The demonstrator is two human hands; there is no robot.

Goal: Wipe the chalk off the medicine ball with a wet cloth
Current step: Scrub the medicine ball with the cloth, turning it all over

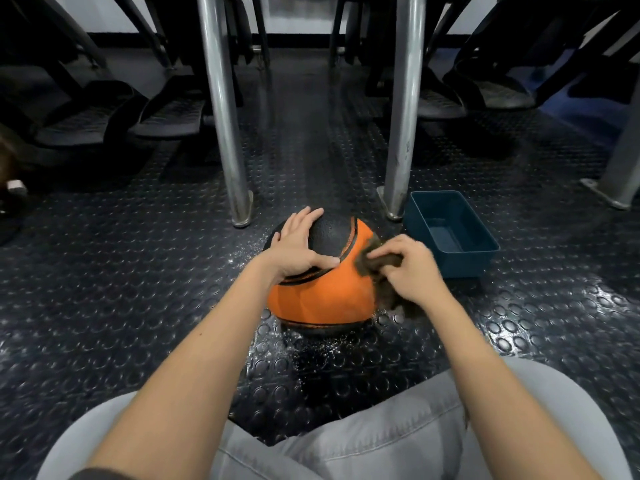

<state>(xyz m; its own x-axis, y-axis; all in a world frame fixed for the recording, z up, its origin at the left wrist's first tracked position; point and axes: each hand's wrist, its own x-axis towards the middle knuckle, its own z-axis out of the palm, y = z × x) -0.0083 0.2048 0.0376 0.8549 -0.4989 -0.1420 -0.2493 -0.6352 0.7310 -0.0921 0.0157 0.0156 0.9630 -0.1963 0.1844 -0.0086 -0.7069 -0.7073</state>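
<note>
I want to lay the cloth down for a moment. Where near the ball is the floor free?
Free: the studded floor left of the medicine ball, this side of the steel leg. Crowded: the ball's right side, where the right hand holds the cloth beside the blue tub.

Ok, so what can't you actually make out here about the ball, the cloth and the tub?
All in the head view.
Medicine ball: far side and underside hidden by its own curve; patches covered by the left hand and right hand.
Cloth: motion-blurred, so wetness cannot be told.
Blue tub: interior dim, water or none unclear.
White specks on the floor: too small to tell chalk from droplets.
</note>
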